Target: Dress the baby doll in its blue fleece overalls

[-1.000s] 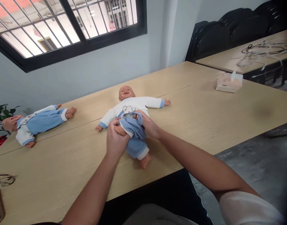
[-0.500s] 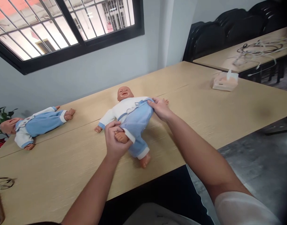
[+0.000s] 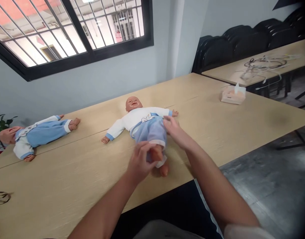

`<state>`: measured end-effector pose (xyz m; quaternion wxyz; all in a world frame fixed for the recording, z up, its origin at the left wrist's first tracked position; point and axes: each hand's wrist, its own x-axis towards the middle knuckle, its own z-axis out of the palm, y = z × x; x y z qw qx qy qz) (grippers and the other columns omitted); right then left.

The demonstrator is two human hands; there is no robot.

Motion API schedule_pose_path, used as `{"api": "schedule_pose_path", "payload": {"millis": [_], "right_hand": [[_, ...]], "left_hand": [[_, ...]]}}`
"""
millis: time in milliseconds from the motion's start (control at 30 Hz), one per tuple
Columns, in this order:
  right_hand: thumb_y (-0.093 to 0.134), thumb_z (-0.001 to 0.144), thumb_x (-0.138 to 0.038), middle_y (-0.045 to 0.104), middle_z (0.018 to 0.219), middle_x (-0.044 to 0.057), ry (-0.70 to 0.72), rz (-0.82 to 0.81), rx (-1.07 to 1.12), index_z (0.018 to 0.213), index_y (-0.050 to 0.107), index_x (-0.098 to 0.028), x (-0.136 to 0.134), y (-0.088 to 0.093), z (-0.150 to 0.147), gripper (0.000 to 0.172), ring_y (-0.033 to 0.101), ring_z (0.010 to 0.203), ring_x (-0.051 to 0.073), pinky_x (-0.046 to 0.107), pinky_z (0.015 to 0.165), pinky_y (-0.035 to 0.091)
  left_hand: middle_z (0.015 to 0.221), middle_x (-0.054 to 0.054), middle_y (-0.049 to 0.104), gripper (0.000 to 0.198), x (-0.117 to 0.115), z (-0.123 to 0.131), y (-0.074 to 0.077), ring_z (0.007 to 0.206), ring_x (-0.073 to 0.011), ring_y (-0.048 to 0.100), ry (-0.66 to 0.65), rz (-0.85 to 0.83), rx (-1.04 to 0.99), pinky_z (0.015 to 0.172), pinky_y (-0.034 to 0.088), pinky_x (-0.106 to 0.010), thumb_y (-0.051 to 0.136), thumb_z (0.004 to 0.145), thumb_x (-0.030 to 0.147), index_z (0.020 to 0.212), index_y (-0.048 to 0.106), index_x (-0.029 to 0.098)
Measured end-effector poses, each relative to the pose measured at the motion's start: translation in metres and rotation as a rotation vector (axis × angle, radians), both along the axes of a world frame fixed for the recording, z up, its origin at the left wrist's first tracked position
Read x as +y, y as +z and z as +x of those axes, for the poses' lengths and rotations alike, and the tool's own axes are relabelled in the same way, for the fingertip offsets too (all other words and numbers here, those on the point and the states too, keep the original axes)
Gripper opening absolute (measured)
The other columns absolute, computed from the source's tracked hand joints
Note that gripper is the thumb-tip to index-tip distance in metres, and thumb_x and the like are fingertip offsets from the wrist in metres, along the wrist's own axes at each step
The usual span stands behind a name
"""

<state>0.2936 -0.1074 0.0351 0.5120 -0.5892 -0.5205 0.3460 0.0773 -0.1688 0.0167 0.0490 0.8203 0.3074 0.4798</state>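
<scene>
A baby doll [image 3: 142, 114] in a white long-sleeved top and light blue trousers [image 3: 149, 129] lies on its back, head toward the wall, arms spread. My left hand [image 3: 141, 162] is closed around its raised lower leg, by the white cuff and bare foot. The other foot [image 3: 164, 170] rests lower, near the table's front edge. Against the hip side of the trousers, my right hand [image 3: 176, 132] has its fingers stretched out, touching the cloth; its fingertips are partly blurred. The waistband with its loose ties sits across the doll's belly.
A second doll [image 3: 46, 132] in similar clothes lies at the left of the wooden table [image 3: 75, 172]. Glasses [image 3: 1, 198] lie at the left edge. A tissue box [image 3: 233, 94] stands at the right; cables [image 3: 264, 66] lie on another table before stacked black chairs [image 3: 217, 53].
My right hand has let the pulled-up waistband down and slid to the hip. My left hand has moved right with the held leg, bringing both legs closer together.
</scene>
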Motion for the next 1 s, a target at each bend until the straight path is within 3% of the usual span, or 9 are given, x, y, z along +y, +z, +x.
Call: {"api": "schedule_pose_path", "payload": {"millis": [133, 233, 300, 400, 467, 633, 733, 833, 1000], "right_hand": [[0.072, 0.087, -0.053, 0.065, 0.137, 0.009, 0.142, -0.021, 0.147, 0.141, 0.059, -0.032, -0.075, -0.001, 0.001, 0.059, 0.064, 0.124, 0.031, 0.051, 0.102, 0.057], [0.085, 0.076, -0.04, 0.07, 0.13, 0.012, 0.107, -0.06, 0.172, 0.141, 0.061, -0.026, -0.103, 0.001, 0.004, 0.07, 0.071, 0.111, 0.032, 0.048, 0.091, 0.063], [0.085, 0.075, -0.034, 0.073, 0.125, 0.012, 0.104, -0.092, 0.184, 0.136, 0.064, -0.024, -0.106, -0.001, 0.009, 0.065, 0.074, 0.105, 0.031, 0.046, 0.086, 0.064], [0.076, 0.08, -0.029, 0.078, 0.115, 0.01, 0.142, -0.168, 0.209, 0.133, 0.064, -0.023, -0.1, -0.01, 0.022, 0.055, 0.076, 0.098, 0.028, 0.043, 0.08, 0.064], [0.07, 0.083, -0.027, 0.079, 0.105, 0.01, 0.088, -0.183, 0.188, 0.129, 0.064, -0.022, -0.098, -0.018, 0.031, 0.046, 0.077, 0.094, 0.027, 0.044, 0.08, 0.064], [0.058, 0.096, -0.028, 0.072, 0.11, 0.013, -0.293, 0.292, -0.32, 0.108, 0.068, -0.022, -0.131, -0.027, 0.012, 0.017, 0.07, 0.105, 0.029, 0.048, 0.088, 0.06], [0.059, 0.098, -0.022, 0.071, 0.11, 0.01, 0.003, 0.515, -0.586, 0.116, 0.065, -0.024, -0.161, -0.032, -0.023, 0.019, 0.068, 0.106, 0.026, 0.046, 0.094, 0.058], [0.066, 0.094, -0.025, 0.067, 0.12, 0.014, 0.083, 0.466, -0.734, 0.131, 0.058, -0.021, -0.172, -0.046, -0.049, 0.037, 0.065, 0.113, 0.031, 0.051, 0.096, 0.058], [0.063, 0.092, -0.022, 0.065, 0.126, 0.017, 0.004, 0.362, -0.771, 0.137, 0.054, -0.019, -0.157, -0.066, -0.049, 0.046, 0.063, 0.12, 0.035, 0.055, 0.101, 0.056]], "left_hand": [[0.133, -0.015, 0.064, 0.057, -0.007, 0.01, -0.003, 0.125, -0.0279, 0.062, -0.309, -0.072, 0.224, 0.106, 0.055, -0.046, 0.07, 0.094, 0.031, 0.145, 0.046, 0.023], [0.133, -0.011, 0.068, 0.042, -0.002, 0.008, -0.003, 0.128, -0.0252, 0.062, -0.452, -0.078, 0.24, 0.115, 0.048, -0.047, 0.062, 0.098, 0.027, 0.139, 0.053, 0.023], [0.122, -0.007, 0.072, 0.029, 0.01, 0.0, -0.005, 0.122, -0.0226, 0.064, -0.333, -0.104, 0.125, 0.116, 0.045, -0.047, 0.056, 0.1, 0.021, 0.128, 0.061, 0.025], [0.115, -0.008, 0.071, 0.018, 0.036, -0.016, -0.014, 0.116, -0.0241, 0.062, 0.059, -0.255, -0.127, 0.11, 0.045, -0.047, 0.053, 0.101, 0.025, 0.114, 0.066, 0.023], [0.116, -0.009, 0.069, 0.018, 0.055, -0.026, -0.02, 0.115, -0.0252, 0.06, 0.171, -0.4, -0.192, 0.107, 0.046, -0.045, 0.056, 0.099, 0.029, 0.111, 0.066, 0.021], [0.116, -0.008, 0.067, 0.034, 0.076, -0.035, -0.027, 0.101, -0.0219, 0.061, 0.157, -0.576, -0.219, 0.085, 0.05, -0.033, 0.067, 0.091, 0.037, 0.12, 0.065, 0.02], [0.087, -0.001, 0.063, 0.027, 0.073, -0.035, -0.027, 0.08, -0.018, 0.055, 0.133, -0.655, -0.23, 0.075, 0.044, -0.03, 0.073, 0.085, 0.041, 0.101, 0.068, 0.02], [0.073, 0.003, 0.052, 0.029, 0.067, -0.037, -0.025, 0.07, -0.015, 0.046, 0.073, -0.708, -0.297, 0.067, 0.039, -0.027, 0.069, 0.088, 0.048, 0.085, 0.062, 0.02], [0.079, 0.003, 0.052, 0.042, 0.066, -0.043, -0.021, 0.072, -0.0141, 0.05, -0.058, -0.768, -0.498, 0.069, 0.044, -0.026, 0.052, 0.095, 0.064, 0.095, 0.05, 0.022]]}}
